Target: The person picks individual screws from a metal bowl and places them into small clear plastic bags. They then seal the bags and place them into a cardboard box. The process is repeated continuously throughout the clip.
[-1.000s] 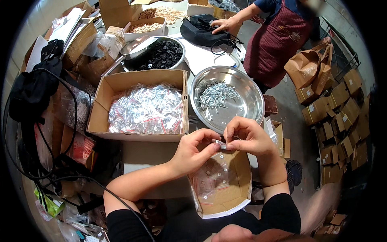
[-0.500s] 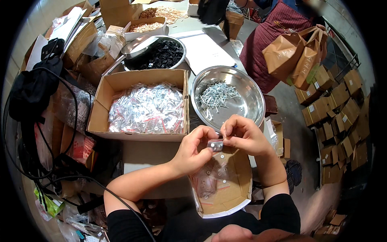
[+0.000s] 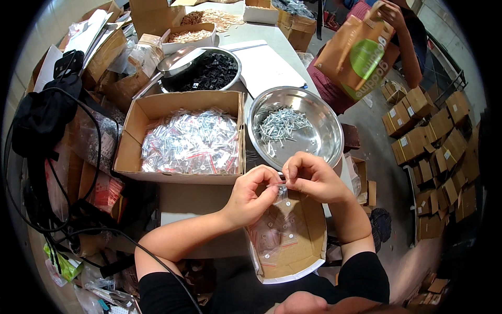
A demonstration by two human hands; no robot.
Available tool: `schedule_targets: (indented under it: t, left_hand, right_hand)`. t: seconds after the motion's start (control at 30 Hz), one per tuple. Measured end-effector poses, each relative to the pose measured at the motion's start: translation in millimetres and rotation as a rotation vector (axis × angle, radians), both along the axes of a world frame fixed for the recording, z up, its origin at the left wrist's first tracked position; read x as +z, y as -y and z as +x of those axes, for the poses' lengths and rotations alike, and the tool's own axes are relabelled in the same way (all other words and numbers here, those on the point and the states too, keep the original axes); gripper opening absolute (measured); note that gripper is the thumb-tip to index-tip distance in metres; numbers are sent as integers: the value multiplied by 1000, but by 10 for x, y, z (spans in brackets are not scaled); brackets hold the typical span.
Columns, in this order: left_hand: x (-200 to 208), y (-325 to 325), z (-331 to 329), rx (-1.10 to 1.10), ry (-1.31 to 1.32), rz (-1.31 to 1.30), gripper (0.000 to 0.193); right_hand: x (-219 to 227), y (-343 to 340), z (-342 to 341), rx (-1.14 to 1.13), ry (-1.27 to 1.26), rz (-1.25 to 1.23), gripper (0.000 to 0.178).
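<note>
Between my two hands, over the far end of a shallow cardboard tray (image 3: 308,251), hangs a small clear zip bag (image 3: 283,193). My left hand (image 3: 252,191) pinches its top edge from one side. On the other side, the thumb and fingers of my right hand (image 3: 315,179) are closed on the same edge. What is inside the bag is too small to make out. Several flat clear zip bags (image 3: 269,238) with red strips lie in the tray. Just beyond my right hand stands a steel bowl (image 3: 330,131) with a heap of silvery screws (image 3: 284,125).
A large cardboard box (image 3: 178,178) full of packed clear bags sits left of the steel bowl. Behind it are a bowl of black parts (image 3: 212,73) and a metal scoop (image 3: 178,60). A black cable (image 3: 151,255) crosses my left arm. Beyond the table a person carries a paper bag (image 3: 340,52).
The small bag has gone from lying across my left fingers to hanging below both hands. My right hand shifted slightly left. The person behind moved, and the paper bag rose and turned.
</note>
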State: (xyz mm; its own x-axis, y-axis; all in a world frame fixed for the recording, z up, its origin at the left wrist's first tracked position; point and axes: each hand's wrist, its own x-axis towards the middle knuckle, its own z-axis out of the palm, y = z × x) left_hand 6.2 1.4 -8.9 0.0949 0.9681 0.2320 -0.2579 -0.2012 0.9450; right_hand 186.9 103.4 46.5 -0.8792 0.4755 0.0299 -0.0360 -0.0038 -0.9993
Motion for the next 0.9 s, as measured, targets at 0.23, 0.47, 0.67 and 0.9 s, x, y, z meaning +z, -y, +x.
schedule_targets:
  t: [0.23,0.47,0.67,0.9]
  left_hand:
    - [78,37,87,102,222,-56,11]
    - [49,45,66,123,162,-96,8]
    - [53,48,81,166,156,-95,10]
    - [80,54,74,157,168,-96,13]
  right_hand:
    - [-23,-37,25,-27,-68,-11,11]
    - [-52,-55,21,-21,-25,-19,13]
    - [54,33,-37,-11,57,-79,28]
    - [-15,-82,38,-41,71,-53,39]
